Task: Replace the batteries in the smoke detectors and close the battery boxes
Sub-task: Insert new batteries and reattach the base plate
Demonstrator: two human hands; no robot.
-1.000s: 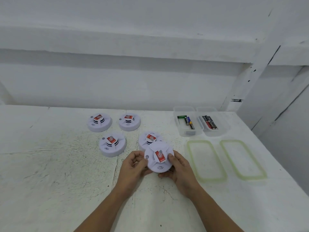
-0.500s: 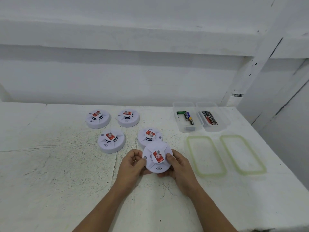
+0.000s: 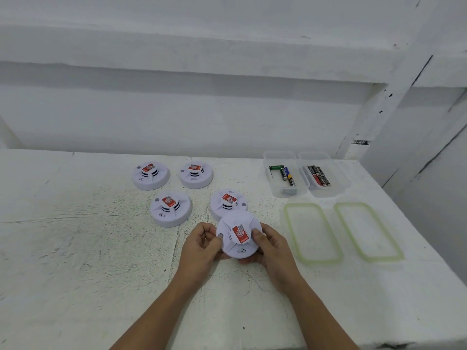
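Presently: smoke detector [image 3: 237, 245], lower centre of frame, gripped at its rim by left hand [image 3: 201, 251] and right hand [image 3: 274, 248], fingers curled round it. Likely light, rigid, smooth plastic; rim gives best hold. Above it in frame, four more detectors [image 3: 170, 209]; battery tubs [image 3: 279, 155] and lids [image 3: 313, 233], right of frame, obstruct nothing.

The left hand [image 3: 202, 245] and right hand [image 3: 274, 251] grip one white smoke detector [image 3: 238, 237] by its rim, the right thumb beside its red label. Four more detectors [image 3: 170, 209] sit on the white table [image 3: 75, 248] behind it, the nearest one [image 3: 228, 202] just beyond. To the right stand two clear boxes [image 3: 279, 157] holding batteries [image 3: 285, 173] (lying loose, a few in each), with two green-rimmed lids [image 3: 312, 232] flat in front.
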